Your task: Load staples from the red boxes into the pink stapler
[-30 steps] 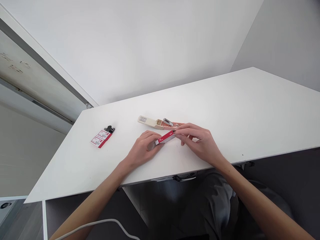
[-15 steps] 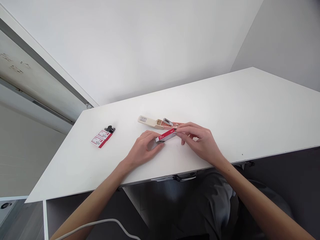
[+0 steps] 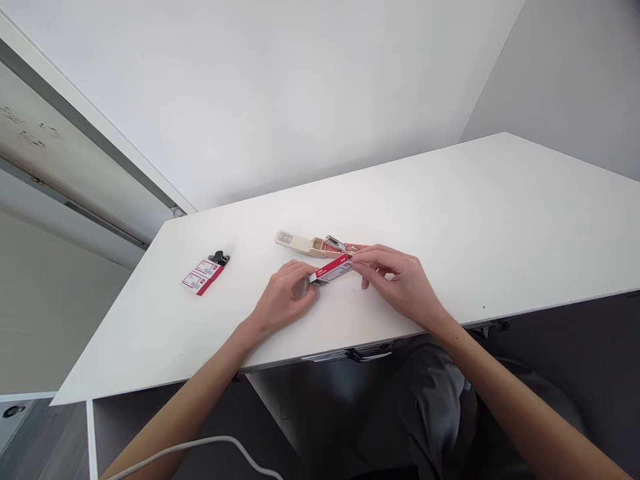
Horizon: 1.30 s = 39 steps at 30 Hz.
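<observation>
A small red and white staple box (image 3: 331,270) is held just above the white table (image 3: 500,220) between both hands. My left hand (image 3: 283,298) pinches its left end with curled fingers. My right hand (image 3: 400,283) grips its right end with thumb and fingertips. Just behind the box lies an opened beige and pink stapler (image 3: 313,245), its metal staple channel showing.
Two more red and white staple boxes (image 3: 201,277) lie at the table's left, with a small black clip-like object (image 3: 219,257) touching them. A white cable (image 3: 200,448) runs below the table's front edge. White walls stand behind the table.
The staple box has risen slightly and shifted a little toward the stapler. Both hands stayed on its ends.
</observation>
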Each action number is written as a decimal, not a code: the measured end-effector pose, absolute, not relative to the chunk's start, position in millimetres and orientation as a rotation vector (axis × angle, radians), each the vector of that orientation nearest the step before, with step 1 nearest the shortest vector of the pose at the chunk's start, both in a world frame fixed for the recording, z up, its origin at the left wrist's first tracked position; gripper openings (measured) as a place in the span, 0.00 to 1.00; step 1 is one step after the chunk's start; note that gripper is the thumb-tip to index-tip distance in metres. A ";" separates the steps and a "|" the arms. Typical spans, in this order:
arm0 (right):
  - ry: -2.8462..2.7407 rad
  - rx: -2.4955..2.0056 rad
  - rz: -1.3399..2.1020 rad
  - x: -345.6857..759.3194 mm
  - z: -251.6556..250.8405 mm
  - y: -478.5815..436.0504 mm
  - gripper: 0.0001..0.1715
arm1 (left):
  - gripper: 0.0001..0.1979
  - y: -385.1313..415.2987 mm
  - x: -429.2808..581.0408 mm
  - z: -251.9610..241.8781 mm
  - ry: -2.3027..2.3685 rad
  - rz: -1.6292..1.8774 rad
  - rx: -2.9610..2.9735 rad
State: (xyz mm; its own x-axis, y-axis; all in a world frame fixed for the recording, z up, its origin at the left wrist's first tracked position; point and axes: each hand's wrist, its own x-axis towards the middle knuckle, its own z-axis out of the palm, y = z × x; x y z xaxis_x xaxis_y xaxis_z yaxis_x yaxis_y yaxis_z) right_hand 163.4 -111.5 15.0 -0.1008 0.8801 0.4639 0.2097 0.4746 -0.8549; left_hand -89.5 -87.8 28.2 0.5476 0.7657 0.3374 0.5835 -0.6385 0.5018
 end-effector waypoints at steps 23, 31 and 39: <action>-1.578 -0.929 0.680 163.1 18.0 -116.4 0.15 | 0.13 -93.8 -86.2 36.1 1.150 0.717 2.418; -1.564 -0.962 0.663 162.6 16.8 -114.8 0.13 | 0.14 -93.5 -86.7 34.3 1.110 0.738 2.423; -1.565 -0.954 0.669 163.1 15.2 -115.3 0.12 | 0.13 -92.0 -88.3 33.1 1.145 0.736 2.396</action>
